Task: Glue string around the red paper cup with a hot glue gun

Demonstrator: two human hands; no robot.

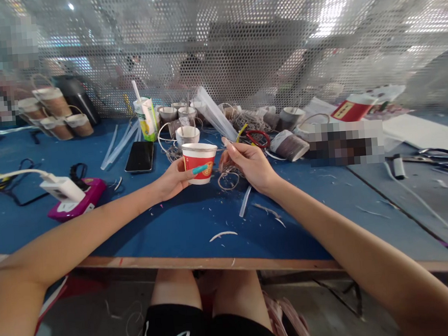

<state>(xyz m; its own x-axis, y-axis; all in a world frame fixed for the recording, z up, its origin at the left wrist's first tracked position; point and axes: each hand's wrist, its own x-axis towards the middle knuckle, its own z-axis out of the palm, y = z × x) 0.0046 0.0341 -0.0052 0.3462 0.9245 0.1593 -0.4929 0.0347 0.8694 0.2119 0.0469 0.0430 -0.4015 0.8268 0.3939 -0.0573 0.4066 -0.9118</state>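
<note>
A red paper cup [198, 162] with a white rim is upright in my left hand [174, 178], whose fingers and teal-nailed thumb close round its left side. Just right of the cup, my right hand [250, 162] is raised with thumb and fingertips pinched together. Whatever thin thing it may grip is too small to make out. Below those fingers shows a loop of thin brown wire [228, 181]. Behind the cup in my hand stands a white cup [187, 135] with a wire handle.
Farther back lie wrapped cups [289, 145], tangled wire [252, 120] and clear plastic strips [215, 112]. At left are a phone [139, 156], a drink carton [146, 119], handled cups [78, 123] and a purple power strip [78, 201]. Scissors [440, 157] lie right. White scraps dot the blue tabletop [167, 238].
</note>
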